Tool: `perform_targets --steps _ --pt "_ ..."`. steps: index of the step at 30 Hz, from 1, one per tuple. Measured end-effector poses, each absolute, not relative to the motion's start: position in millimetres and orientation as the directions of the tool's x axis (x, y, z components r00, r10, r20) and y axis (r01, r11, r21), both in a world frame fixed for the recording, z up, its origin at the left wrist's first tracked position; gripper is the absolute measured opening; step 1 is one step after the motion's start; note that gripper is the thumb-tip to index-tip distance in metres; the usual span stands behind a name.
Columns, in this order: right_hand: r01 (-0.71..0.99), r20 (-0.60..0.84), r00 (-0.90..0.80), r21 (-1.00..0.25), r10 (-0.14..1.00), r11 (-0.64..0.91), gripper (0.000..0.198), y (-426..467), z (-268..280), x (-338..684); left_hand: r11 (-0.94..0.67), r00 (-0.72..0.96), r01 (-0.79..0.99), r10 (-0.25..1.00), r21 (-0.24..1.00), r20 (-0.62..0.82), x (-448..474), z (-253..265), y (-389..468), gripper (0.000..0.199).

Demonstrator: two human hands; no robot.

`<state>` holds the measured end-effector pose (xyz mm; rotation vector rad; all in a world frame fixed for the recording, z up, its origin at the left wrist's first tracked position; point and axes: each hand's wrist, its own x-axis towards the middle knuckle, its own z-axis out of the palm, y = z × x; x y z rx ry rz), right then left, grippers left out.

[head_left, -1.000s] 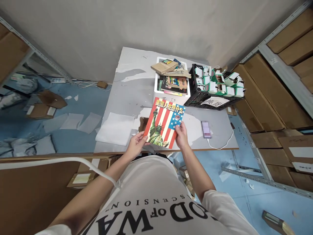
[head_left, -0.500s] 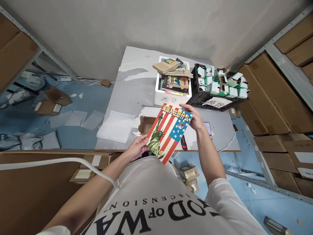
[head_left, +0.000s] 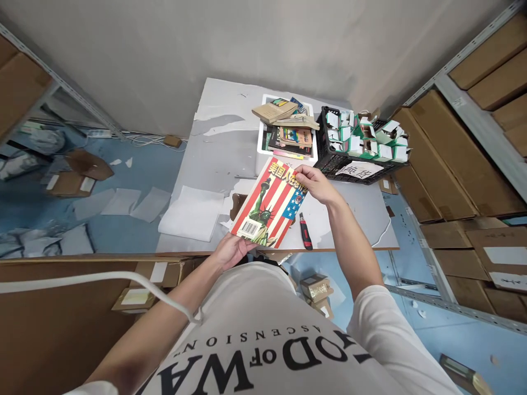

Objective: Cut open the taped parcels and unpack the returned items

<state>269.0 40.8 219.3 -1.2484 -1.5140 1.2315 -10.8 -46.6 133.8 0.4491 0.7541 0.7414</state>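
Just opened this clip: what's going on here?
A person holds up a book with a flag-striped cover, both hands on it: the right hand grips its upper right corner, the left hand is at its lower edge. A red-and-black cutter lies on the table nearby. Farther back, a white box of books stands beside a black crate.

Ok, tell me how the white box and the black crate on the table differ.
The white box is solid-walled; the black crate has openwork sides. The white box holds books; the crate holds green-and-white cartons. The white box looks narrower, partly behind the held book; the crate is wider, with a paper label. Both are open-topped and stand side by side on the table.
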Motion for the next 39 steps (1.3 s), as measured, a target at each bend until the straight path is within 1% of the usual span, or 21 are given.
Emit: perform_targets --steps 2,4,7,9,11,13,16,18,21,22,24,26,28,31,33,35,37,39 --pt "0.228 -0.045 -0.156 -0.974 0.987 -0.008 0.033 40.7 215.3 270.4 0.628 0.434 -0.501 0.778 0.596 -0.455 -18.7 130.3 -47.8 0.033" --pt "0.260 -0.083 -0.124 -0.964 0.989 -0.048 0.031 40.2 210.7 270.8 0.596 0.400 -0.517 0.803 0.615 -0.441 -24.8 127.4 -49.6 0.035" --pt "0.298 -0.114 -0.091 -0.951 0.989 -0.082 0.030 40.1 202.9 268.6 0.547 0.338 -0.427 0.835 0.719 -0.434 -26.1 125.1 -53.9 0.042" --pt "0.301 -0.126 -0.087 -0.949 0.988 -0.095 0.030 40.4 198.0 265.7 0.510 0.267 -0.339 0.858 0.791 -0.439 -22.7 123.8 -57.0 0.042" --pt "0.293 -0.136 -0.085 -0.950 0.987 -0.105 0.030 40.0 194.8 262.6 0.486 0.212 -0.285 0.873 0.826 -0.440 -18.8 121.9 -59.0 0.045" --pt "0.290 -0.144 -0.075 -0.950 0.987 -0.116 0.028 38.0 194.6 260.5 0.472 0.171 -0.274 0.882 0.838 -0.440 -16.4 119.8 -59.3 0.050" --pt "0.236 -0.152 -0.053 -0.962 0.987 -0.135 0.026 30.6 200.5 261.8 0.455 0.114 -0.269 0.890 0.849 -0.441 -17.9 117.7 -57.3 0.056" --pt "0.147 -0.171 -0.064 -0.976 0.983 -0.160 0.032 23.3 207.0 266.1 0.464 0.107 -0.271 0.885 0.843 -0.453 -22.1 117.6 -54.9 0.055" --pt "0.038 -0.199 -0.150 -0.980 0.968 -0.196 0.046 13.6 216.0 273.1 0.521 0.195 -0.330 0.854 0.788 -0.483 -29.9 118.9 -50.8 0.050" --pt "0.024 -0.187 -0.181 -0.982 0.966 -0.185 0.049 11.7 218.2 274.0 0.550 0.250 -0.355 0.835 0.756 -0.490 -31.9 119.6 -49.5 0.047" --pt "0.029 -0.116 -0.212 -0.993 0.970 -0.112 0.052 10.4 222.8 272.4 0.618 0.367 -0.390 0.785 0.683 -0.500 -33.9 121.1 -47.2 0.041" --pt "0.076 -0.016 -0.219 -0.997 0.976 0.001 0.049 12.1 229.0 267.0 0.681 0.460 -0.394 0.727 0.617 -0.510 -32.8 122.3 -45.4 0.034" --pt "0.149 0.074 -0.231 -0.983 0.970 0.110 0.043 15.3 237.6 260.5 0.731 0.518 -0.377 0.676 0.569 -0.524 -29.6 123.3 -44.4 0.028" --pt "0.224 0.151 -0.264 -0.951 0.953 0.212 0.031 21.1 250.3 253.6 0.781 0.574 -0.353 0.615 0.515 -0.541 -23.0 125.6 -43.7 0.024" --pt "0.224 0.150 -0.305 -0.949 0.940 0.224 0.028 25.9 255.2 251.2 0.806 0.616 -0.335 0.579 0.488 -0.534 -18.7 128.3 -43.3 0.024" --pt "0.211 0.112 -0.356 -0.957 0.928 0.197 0.035 32.3 257.2 249.5 0.822 0.654 -0.308 0.548 0.479 -0.521 -15.2 131.5 -42.8 0.025" --pt "0.214 0.082 -0.390 -0.961 0.917 0.176 0.040 40.3 258.2 247.6 0.827 0.669 -0.275 0.531 0.490 -0.521 -13.7 133.8 -42.2 0.030" --pt "0.240 0.082 -0.407 -0.951 0.910 0.193 0.040 48.9 260.1 245.0 0.811 0.652 -0.263 0.549 0.523 -0.523 -15.0 134.5 -41.5 0.036"
